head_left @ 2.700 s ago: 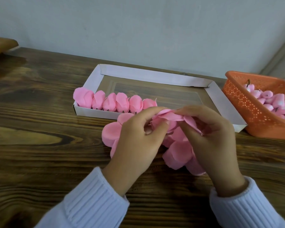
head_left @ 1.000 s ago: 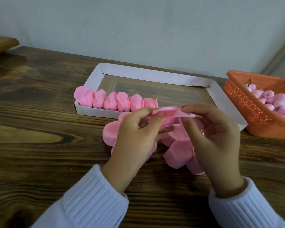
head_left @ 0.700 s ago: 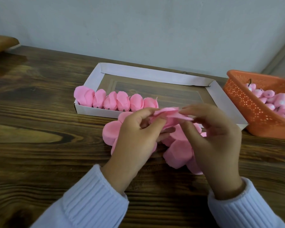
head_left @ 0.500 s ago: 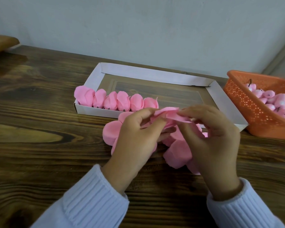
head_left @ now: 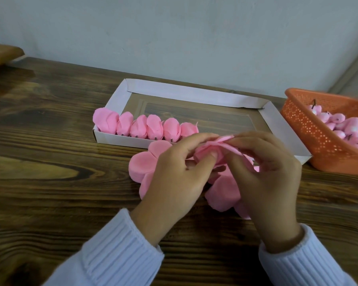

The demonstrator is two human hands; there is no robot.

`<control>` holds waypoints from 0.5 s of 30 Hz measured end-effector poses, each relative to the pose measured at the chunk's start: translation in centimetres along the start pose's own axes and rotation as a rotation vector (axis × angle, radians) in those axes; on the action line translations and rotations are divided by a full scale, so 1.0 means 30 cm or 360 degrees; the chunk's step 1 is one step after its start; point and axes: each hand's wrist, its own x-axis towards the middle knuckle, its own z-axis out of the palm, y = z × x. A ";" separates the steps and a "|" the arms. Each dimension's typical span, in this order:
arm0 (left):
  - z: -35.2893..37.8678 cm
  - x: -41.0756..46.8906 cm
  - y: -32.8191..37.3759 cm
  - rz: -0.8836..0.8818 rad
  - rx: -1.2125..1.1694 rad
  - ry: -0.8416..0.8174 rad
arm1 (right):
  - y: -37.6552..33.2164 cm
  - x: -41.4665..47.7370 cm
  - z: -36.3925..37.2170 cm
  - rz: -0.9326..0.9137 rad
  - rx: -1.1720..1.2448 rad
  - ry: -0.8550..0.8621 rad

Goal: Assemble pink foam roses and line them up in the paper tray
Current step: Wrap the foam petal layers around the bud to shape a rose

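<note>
Head view: two hands pinch a thin pink petal sheet [head_left: 210,148] just in front of the paper tray [head_left: 194,93].
The left hand [head_left: 174,172] clamps one edge of the sheet between thumb and fingers. The right hand [head_left: 267,176] pinches the other edge with its fingertips [head_left: 246,139], the two grips almost touching. Beneath them a loose petal stack [head_left: 142,166] lies on the wooden table [head_left: 50,182]. Six finished roses [head_left: 147,129] lean in a row along the tray's near wall. An orange basket [head_left: 298,129] of buds [head_left: 339,124] sits to the right. The foam looks flimsy, so pulling the grips apart could tear it, and a dropped wrist could scatter the stack.
</note>
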 end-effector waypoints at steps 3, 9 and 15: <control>0.000 0.000 -0.004 -0.0002 -0.0005 -0.0030 | -0.006 0.003 0.001 0.0115 0.0143 0.0003; -0.006 -0.005 0.000 -0.0002 -0.0016 -0.0190 | -0.010 0.012 -0.010 0.0204 0.0293 -0.0083; -0.014 -0.004 -0.006 0.0110 0.0230 -0.0205 | 0.004 0.029 -0.029 0.0197 0.0311 -0.0210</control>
